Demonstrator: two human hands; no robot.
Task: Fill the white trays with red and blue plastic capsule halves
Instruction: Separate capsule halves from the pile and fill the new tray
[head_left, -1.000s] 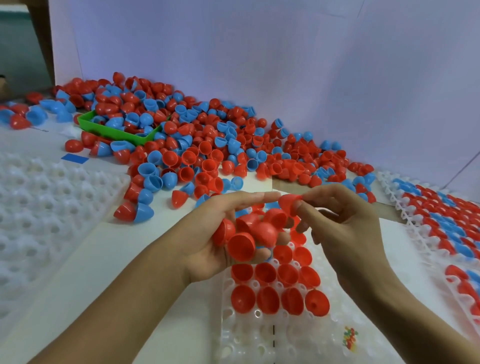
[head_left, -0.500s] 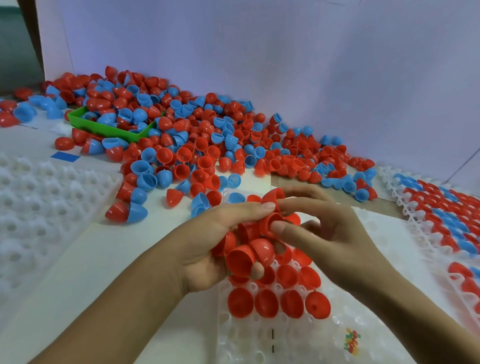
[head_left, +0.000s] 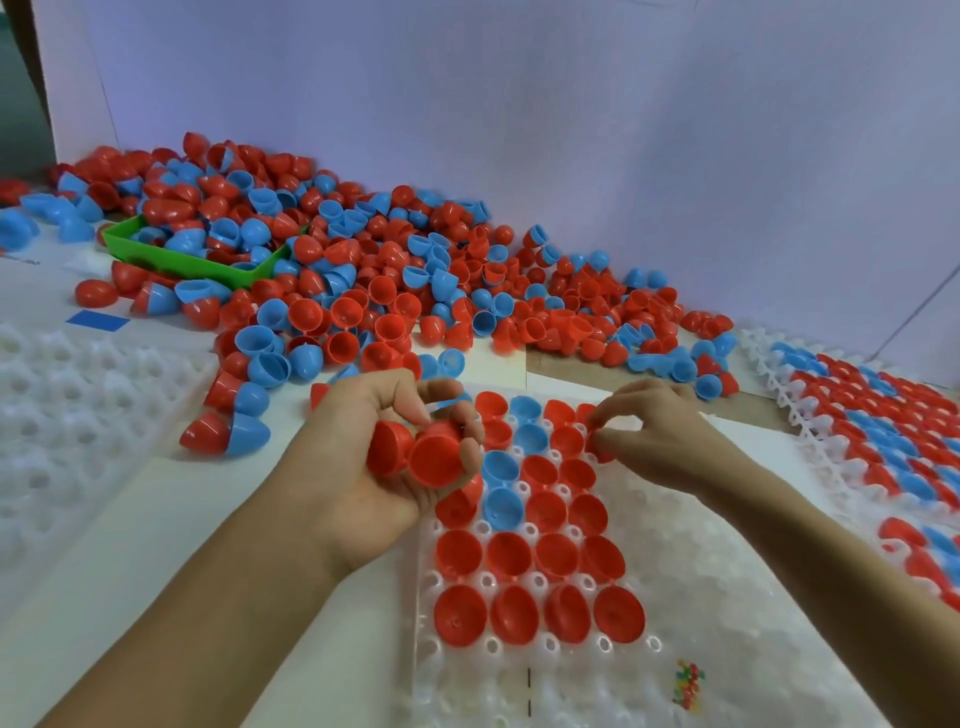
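- At frame centre, my left hand (head_left: 384, 457) curls around two red halves (head_left: 415, 454), just left of the white tray (head_left: 675, 597).
- My right hand (head_left: 654, 436) pinches one red half (head_left: 597, 441) at the tray's upper right filled edge.
- Four blue halves (head_left: 511, 467) sit in one column; red fills the other seated cups.
- Loose pile (head_left: 363, 291) lies across the upper left.

place: small assembly workshop | evidence: bulk capsule halves (head_left: 363, 291) heaped on table; stacked white trays (head_left: 727, 571)
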